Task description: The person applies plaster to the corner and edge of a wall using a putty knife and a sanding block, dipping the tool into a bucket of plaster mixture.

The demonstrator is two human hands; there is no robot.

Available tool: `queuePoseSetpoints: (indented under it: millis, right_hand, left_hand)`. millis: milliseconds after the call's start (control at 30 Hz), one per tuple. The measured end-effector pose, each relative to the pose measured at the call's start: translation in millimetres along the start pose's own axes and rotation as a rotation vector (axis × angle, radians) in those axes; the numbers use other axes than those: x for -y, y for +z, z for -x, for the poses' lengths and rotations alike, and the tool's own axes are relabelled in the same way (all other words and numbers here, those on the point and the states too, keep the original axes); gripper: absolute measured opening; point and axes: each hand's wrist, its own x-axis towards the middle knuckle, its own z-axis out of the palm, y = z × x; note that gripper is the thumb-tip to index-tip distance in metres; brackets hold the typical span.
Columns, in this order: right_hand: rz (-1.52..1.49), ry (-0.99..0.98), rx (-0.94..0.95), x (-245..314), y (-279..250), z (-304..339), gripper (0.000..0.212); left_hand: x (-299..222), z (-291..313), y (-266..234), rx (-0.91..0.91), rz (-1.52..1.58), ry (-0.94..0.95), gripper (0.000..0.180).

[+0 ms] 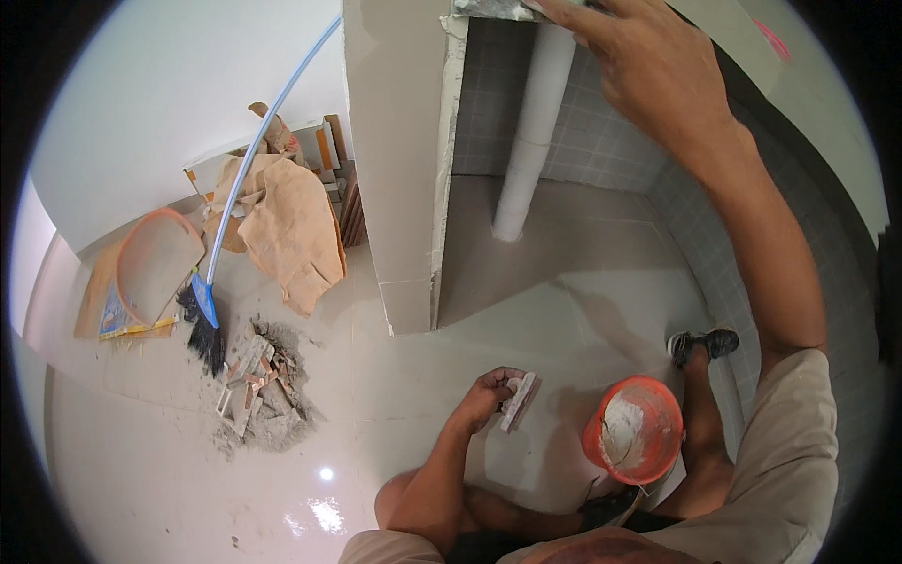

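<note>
My left hand (490, 393) is low in the middle, closed round the handle of a small whitish, plaster-smeared hand float (519, 402). The float is held above the floor, apart from the bucket. Up at the top right, my right hand (653, 61) reaches over the opening beside the tiled wall end (399, 169). Its fingers bend and press on a flat, grey-white smeared piece (493, 8) at the picture's upper edge. That piece is cut off, so its kind is unclear. An orange-red bucket (590, 434) stands by my legs, with white paste (622, 432) inside.
A white pipe (533, 132) rises from the floor in the recess behind the wall end. To the left lie a rubble heap (258, 385), a broom (209, 299) with a blue pole, crumpled brown paper (282, 221), boxes, and a translucent orange-rimmed tub (160, 268).
</note>
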Motion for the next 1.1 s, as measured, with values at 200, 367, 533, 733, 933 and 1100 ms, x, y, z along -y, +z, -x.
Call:
queuePoseSetpoints:
  millis: [200,367,533,733,933,1100]
  right_hand:
    - [0.213,-0.005,0.055,-17.3,-1.7,5.4,0.045]
    - [-0.195,0.045,-0.066,-27.5,4.0,-7.5,0.047]
    - [-0.210,-0.035,-0.075,-47.3,29.9,-18.6,0.049]
    - [-0.090,0.006,-0.121,-68.1,75.4,-2.1,0.069]
    - [-0.044,0.020,-0.142,-58.3,53.8,-1.0,0.070]
    - [-0.069,-0.036,-0.078,-39.2,8.8,-29.0,0.045]
  left_hand:
    - [-7.4,2.0,4.9,0.002,0.056,0.025,0.029]
    - [-13.3,8.3,4.9,0.003,0.015,0.001,0.028]
    - [-8.1,3.5,0.4,0.009,0.032,0.006,0.028]
    - [-12.1,6.9,5.3,0.012,0.005,0.032,0.028]
    - [-13.2,6.3,7.1,0.015,0.011,0.023,0.028]
    - [-5.9,1.4,0.5,0.031,0.028,0.027,0.029]
